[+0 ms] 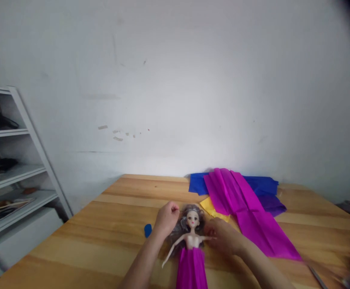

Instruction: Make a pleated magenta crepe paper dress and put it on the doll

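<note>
A doll [192, 240] with long grey-brown hair lies face up on the table. Its upper body is bare, and pleated magenta material [192, 269] covers it from the chest down. Beside the doll's head, my left hand [167, 218] is closed with its fingers curled in; whatever they may pinch is too small to make out. My right hand [224, 236] is on the other side, close to the hair and the doll's outstretched arm. Its fingers are blurred and partly hidden, so I cannot see whether they grip anything.
Magenta sheets [247, 212] lie at the right over blue [261, 185], purple [273, 204] and yellow pieces [210, 207]. A small blue object [147, 230] rests left of my left hand on the wooden table [111, 224]. Scissors-like metal [317, 277] shows at lower right; a shelf [39, 149] stands left.
</note>
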Motion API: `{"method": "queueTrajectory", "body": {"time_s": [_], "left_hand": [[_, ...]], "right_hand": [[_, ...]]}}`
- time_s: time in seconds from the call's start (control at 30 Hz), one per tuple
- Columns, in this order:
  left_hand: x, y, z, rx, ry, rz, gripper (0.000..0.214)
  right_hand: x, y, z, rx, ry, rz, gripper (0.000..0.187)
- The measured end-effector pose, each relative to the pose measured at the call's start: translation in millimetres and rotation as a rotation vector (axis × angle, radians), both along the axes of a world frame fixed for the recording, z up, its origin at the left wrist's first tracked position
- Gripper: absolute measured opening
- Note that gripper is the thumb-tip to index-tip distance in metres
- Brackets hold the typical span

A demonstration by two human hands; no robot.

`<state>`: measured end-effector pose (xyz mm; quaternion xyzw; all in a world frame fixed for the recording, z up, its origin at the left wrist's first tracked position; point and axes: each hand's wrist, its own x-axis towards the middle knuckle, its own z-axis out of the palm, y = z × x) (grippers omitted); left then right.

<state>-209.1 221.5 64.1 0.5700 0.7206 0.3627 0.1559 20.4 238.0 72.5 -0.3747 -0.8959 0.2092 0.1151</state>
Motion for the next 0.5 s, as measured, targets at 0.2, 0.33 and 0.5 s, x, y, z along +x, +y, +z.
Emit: {"method": "queueTrajectory", "body": {"time_s": [0.2, 0.33, 0.5], "left_hand": [[-5, -6, 4.7, 0.064, -0.037, 0.038, 0.010], [-8, -13, 4.5, 0.091, -0.073, 0.032, 0.009], [0, -24, 18.3, 0.125, -0.083, 0.015, 0.019]], "right_hand": [[-4, -2, -10.1, 0.019, -0.006, -0.058, 0.018], [0, -6, -2.4, 0.043, 0.023, -0.088, 0.018], [11, -24, 25.2, 0.072, 0.224, -0.114, 0.027]]}}
